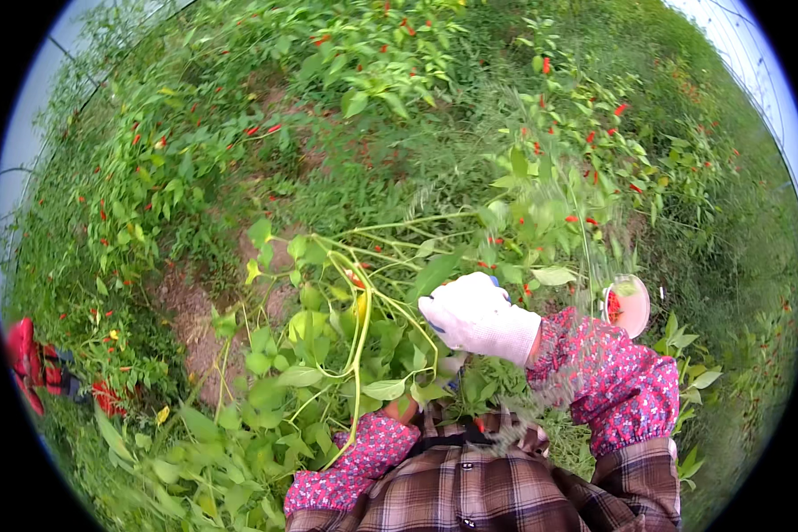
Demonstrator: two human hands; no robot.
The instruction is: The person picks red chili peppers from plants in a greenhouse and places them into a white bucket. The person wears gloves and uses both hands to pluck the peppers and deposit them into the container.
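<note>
My right hand [477,318], in a white knit glove with blue patches, is curled among the branches of a chili pepper plant [362,299]. Its fingertips face away from me, so whatever may be in them is hidden. A broad green leaf [439,271] lies against the fingers. Lower down, leaves cover most of my left hand [453,366]; only a bit of pale glove shows. Forked green stems arch over my left sleeve [366,449]. A few red chilies [495,240] hang just beyond my right hand.
A pale bucket [628,306] with red chilies inside stands right of my right forearm. More chili plants [372,73] with red fruit grow ahead. At far left is a person in red [30,366], beside a red heap [108,398]. Bare soil [196,326] shows at left.
</note>
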